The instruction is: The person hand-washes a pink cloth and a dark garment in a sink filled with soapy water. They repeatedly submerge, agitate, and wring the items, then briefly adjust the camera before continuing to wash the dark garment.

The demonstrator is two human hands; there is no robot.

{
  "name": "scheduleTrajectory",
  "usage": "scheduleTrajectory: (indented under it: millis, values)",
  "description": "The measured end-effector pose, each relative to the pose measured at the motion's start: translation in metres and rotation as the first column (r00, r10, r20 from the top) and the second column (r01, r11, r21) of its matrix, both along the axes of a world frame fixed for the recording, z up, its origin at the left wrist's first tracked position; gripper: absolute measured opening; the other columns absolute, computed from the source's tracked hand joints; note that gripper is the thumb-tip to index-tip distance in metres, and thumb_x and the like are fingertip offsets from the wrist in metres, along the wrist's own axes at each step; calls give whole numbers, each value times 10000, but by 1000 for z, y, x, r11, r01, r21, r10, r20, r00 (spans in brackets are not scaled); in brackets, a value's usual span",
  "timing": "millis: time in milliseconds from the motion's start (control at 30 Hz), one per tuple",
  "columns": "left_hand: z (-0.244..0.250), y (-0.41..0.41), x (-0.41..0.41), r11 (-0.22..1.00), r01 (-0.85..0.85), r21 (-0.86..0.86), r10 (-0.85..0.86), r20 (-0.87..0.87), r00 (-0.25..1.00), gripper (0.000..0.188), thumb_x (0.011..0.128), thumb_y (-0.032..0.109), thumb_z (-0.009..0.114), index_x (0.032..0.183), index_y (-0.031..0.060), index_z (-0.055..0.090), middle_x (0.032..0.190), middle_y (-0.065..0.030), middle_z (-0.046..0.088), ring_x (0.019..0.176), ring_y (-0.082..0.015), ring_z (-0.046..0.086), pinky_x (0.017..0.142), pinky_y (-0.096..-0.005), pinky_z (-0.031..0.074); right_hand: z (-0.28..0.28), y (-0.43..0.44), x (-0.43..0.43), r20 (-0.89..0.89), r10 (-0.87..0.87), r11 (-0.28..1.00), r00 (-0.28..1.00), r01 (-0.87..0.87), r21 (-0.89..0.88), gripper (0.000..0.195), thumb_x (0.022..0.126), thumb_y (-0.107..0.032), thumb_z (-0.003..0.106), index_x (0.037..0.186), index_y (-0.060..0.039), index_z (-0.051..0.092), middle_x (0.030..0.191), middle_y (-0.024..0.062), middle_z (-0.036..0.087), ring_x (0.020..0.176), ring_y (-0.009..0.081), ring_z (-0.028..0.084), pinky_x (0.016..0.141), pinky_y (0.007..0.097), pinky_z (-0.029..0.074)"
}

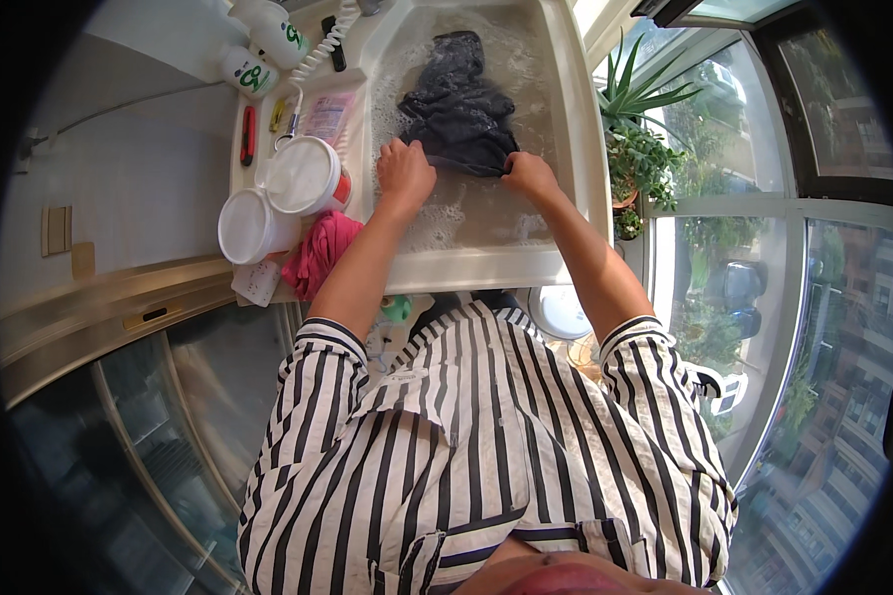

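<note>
A dark grey wet garment (458,111) lies partly under water in a white laundry sink (476,269). Cloudy, sudsy water (476,212) surrounds it. My left hand (405,172) is closed on the garment's near left corner. At the near right corner, my right hand (528,175) pinches the cloth. Between the two hands the near edge is stretched, sagging slightly. Crumpled folds fill the middle of the garment, and its narrower far end points away from me. Which part of the garment I hold is hard to tell.
Left of the basin are two white lidded tubs (298,175), a pink cloth (324,253), a red utility knife (248,135), a plastic packet (330,117) and white bottles (249,72). A coiled white hose (327,44) runs behind them. Potted plants (636,141) stand right, by the window.
</note>
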State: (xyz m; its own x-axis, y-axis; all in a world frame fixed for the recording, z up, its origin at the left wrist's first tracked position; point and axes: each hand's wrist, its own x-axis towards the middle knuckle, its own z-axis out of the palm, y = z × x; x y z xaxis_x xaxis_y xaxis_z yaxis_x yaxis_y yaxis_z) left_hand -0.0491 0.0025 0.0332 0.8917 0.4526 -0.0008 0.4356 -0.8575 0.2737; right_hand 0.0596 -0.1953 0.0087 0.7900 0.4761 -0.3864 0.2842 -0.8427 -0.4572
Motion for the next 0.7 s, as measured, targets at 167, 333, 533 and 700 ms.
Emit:
scheduleTrajectory:
  millis: [167, 333, 533, 700]
  values:
    - [-20, -29, -8, 925, -10, -381, -69, -192, 979, 308, 773, 89, 598, 1066, -4, 621, 1066, -255, 594, 1042, -403, 562, 907, -440, 452, -10, 31, -24, -326, -289, 935, 900, 339, 107, 545, 780, -380, 692, 1107, 46, 600, 1007, 214, 651, 970, 320, 629, 842, 386, 488]
    - [-45, -59, -11, 603, 219, -767, -134, 173, 976, 308, 785, -12, 566, 1092, -24, 582, 1050, -198, 612, 993, -332, 606, 877, -402, 479, -54, 64, -35, -627, -443, 518, 641, 754, 405, 705, 828, -338, 688, 1318, 85, 410, 1137, 220, 585, 941, 289, 613, 807, 397, 487]
    - [5, -42, -19, -309, -413, -857, 253, -492, 833, 420, 887, 328, 534, 1143, -3, 569, 1062, -142, 614, 965, -267, 595, 878, -358, 475, -14, 72, -53, -283, -598, 479, 750, 617, 624, 424, 793, -268, 699, 1043, 51, 575, 978, 243, 644, 915, 409, 614, 788, 424, 477]
    - [-1, -20, 27, -720, -284, -633, 33, -440, 897, 521, 890, 448, 508, 1114, -21, 547, 983, -171, 624, 867, -270, 608, 787, -352, 502, 54, 75, -103, 117, -451, 628, 885, 222, 746, 329, 764, -291, 734, 827, -18, 560, 787, 160, 617, 781, 380, 580, 689, 450, 421]
